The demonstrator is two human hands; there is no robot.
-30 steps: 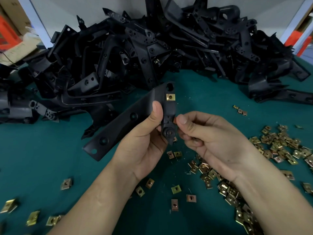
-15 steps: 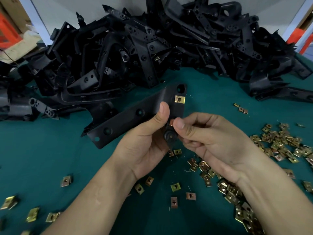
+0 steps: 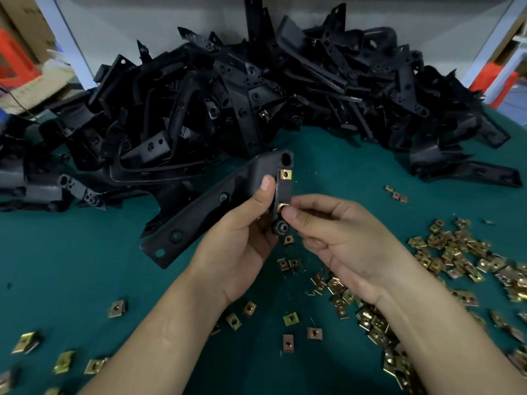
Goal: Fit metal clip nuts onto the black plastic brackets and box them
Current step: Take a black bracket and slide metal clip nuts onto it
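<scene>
- A black plastic bracket (image 3: 216,206) is held up above the counter (image 3: 71,266), in the middle of the view, slanting from lower left to upper right.
- Its upper right end turns into a short upright strip with a round hole at the top corner.
- An upper nut (image 3: 285,174), brass-coloured and square, sits clipped on the strip's right edge just below that hole.
- A lower nut (image 3: 281,207) sits further down the same edge, just above a round black knob at the strip's bottom end.
- The left hand (image 3: 242,246) grips the bracket near the strip. Its thumb (image 3: 263,189) lies flat on the front face and its fingers are curled out of sight behind.
- The right hand (image 3: 342,240) pinches the lower nut between thumb tip and forefinger, with the other fingers curled loosely into the palm.
- Both forearms reach in from the bottom edge.
- Loose nuts (image 3: 456,252) lie on the green counter, thickest under and to the right of the right hand, with a few scattered at lower left.
- A big bracket heap (image 3: 256,89) of tangled black parts fills the counter's far side, against a grey wall.
- A cardboard box (image 3: 28,24) stands at the far left, with a red object beside it.
</scene>
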